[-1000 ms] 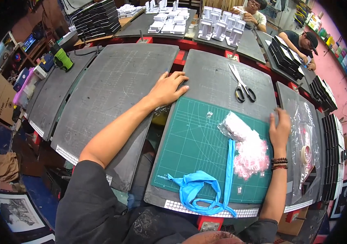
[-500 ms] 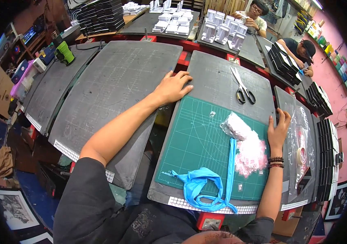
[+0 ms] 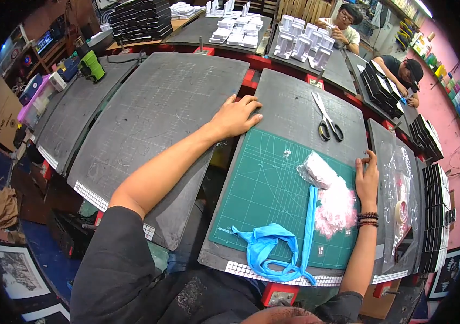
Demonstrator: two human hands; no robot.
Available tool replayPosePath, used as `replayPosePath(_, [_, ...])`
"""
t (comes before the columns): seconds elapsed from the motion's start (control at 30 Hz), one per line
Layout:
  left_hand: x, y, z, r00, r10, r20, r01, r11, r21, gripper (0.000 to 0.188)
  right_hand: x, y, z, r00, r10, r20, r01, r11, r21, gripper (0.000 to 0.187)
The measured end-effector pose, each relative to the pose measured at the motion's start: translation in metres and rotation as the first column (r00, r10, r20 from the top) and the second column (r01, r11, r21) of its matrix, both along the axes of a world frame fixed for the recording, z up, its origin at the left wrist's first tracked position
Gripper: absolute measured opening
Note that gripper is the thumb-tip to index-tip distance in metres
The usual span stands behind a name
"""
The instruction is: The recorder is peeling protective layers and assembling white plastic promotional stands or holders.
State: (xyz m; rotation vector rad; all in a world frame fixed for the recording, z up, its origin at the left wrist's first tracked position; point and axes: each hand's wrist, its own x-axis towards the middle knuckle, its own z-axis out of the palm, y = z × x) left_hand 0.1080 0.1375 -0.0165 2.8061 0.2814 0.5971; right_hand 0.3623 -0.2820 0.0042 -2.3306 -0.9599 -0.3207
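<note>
My left hand lies on the gap between two dark grey boards, just beyond the far left corner of a green cutting mat. Its fingers are apart and hold nothing. At the mat's right side, my right hand rests on the board's edge, fingers loosely bent and holding nothing that shows. Near it on the mat are a heap of small pinkish-white pieces and a clear plastic bag of similar ones. A blue cloth strip lies looped at the near edge. Scissors lie beyond the mat, blades partly apart.
On the right board, clear plastic sheeting lies under a tape roll. Black stacked pieces stand farther right. White plastic stands fill a back table, where two people work. A green device sits far left.
The view has shifted slightly, moving the scene a little to the right. My right hand's fingers have drawn closer together. My left hand stays in the same place on the boards.
</note>
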Motion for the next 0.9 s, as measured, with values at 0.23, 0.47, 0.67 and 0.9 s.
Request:
replayPosePath(0.23, [0.0,0.0,-0.001,1.0,0.004,-0.006,-0.004,1.0,0.005,0.048,0.005,-0.002,-0.003,0.974,0.069,0.217,-0.049,0.994,-0.093,0.035])
replayPosePath(0.47, [0.0,0.0,-0.001,1.0,0.002,-0.003,-0.002,1.0,-0.004,0.048,-0.003,0.0,-0.002,0.969,0.03,0.246,-0.003,0.994,-0.112,0.033])
replayPosePath(0.67, [0.0,0.002,-0.003,1.0,-0.005,0.006,0.005,1.0,0.003,0.048,-0.007,0.002,0.005,0.978,0.018,0.207,0.009,0.991,-0.131,0.039])
replayPosePath(0.9, [0.0,0.0,0.003,1.0,0.012,-0.018,-0.012,1.0,0.021,0.048,0.0,0.001,-0.003,0.98,-0.006,0.198,0.019,0.998,-0.063,0.048])
